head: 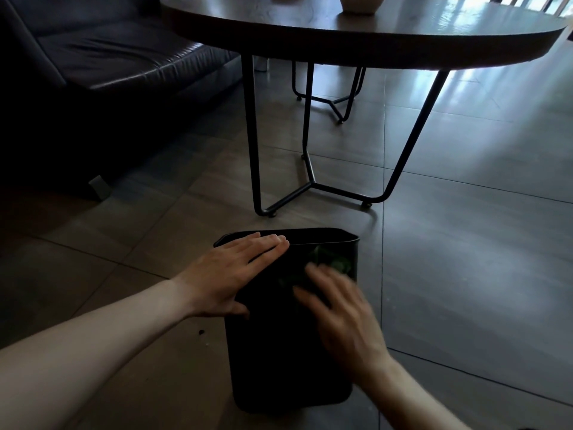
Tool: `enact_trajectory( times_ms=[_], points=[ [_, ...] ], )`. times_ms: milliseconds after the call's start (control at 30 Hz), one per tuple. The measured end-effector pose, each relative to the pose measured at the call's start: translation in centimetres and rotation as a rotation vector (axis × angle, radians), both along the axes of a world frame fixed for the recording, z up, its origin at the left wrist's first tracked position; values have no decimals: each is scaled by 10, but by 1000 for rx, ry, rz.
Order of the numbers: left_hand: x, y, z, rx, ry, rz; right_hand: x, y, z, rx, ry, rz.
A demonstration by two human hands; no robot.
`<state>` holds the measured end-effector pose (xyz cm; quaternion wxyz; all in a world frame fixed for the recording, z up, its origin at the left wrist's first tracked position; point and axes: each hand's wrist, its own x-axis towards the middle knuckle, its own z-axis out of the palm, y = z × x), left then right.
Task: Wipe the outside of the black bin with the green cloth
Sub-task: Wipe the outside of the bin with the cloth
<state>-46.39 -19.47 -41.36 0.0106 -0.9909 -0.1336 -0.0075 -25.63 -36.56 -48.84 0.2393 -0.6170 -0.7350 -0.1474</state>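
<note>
Head view, lower centre: your left hand (235, 274) lies flat, fingers straight, steadying the black bin (288, 352) on its side on the floor. Your blurred right hand (338, 308) presses the soft green cloth (333, 262), fingers spread. Light, slippery bin; brace near its rim.

The bin (279, 352) stands on the floor (465, 274), and both hands are on it. The left hand (235, 274) lies flat on its near wall by the rim. The right hand (338, 308) is blurred on the same wall, with the cloth (328, 262) past its fingers. Right of the bin the floor is bare and wide, so a hand could pass there. Left of the bin there is bare floor too, with small crumbs (202, 332) just beside it. Behind the bin stand the table legs (251, 135), near its far rim. The table top (356, 35) hangs over that spot. The sofa (93, 72) blocks the far left, well apart from the bin.
</note>
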Motion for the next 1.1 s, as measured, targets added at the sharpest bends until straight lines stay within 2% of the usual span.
enact_trajectory(
  times_ms=[67,133,300,367,433,567,633,867,933,1000,1100],
  points=[
    [0,-1,1,-2,-5,-4,6,18,23,49,104,-151],
    [0,-1,1,-7,-5,-5,0,22,23,52,82,-154],
    [-1,-1,-3,1,-2,-8,-27,-28,-36,-68,-265,228],
    [-2,-2,-3,-2,1,-5,-25,-39,-42,-97,-309,288],
    [-3,-3,-3,2,1,1,-16,-31,-30,-78,-234,227],
    [-2,-4,-1,15,-6,-1,4,9,19,40,32,-57],
    [-2,-4,0,17,-3,-8,5,22,31,38,54,-101],
    [-3,-2,-2,11,3,-13,-21,-24,-25,-100,-262,218],
    [-3,-3,-2,6,6,-13,-24,-34,-29,-104,-283,249],
    [-2,-3,-3,5,2,-18,-23,-35,-18,-92,-226,223],
    [-4,-3,-3,11,8,-21,-7,-25,22,-47,60,82]
  ],
)
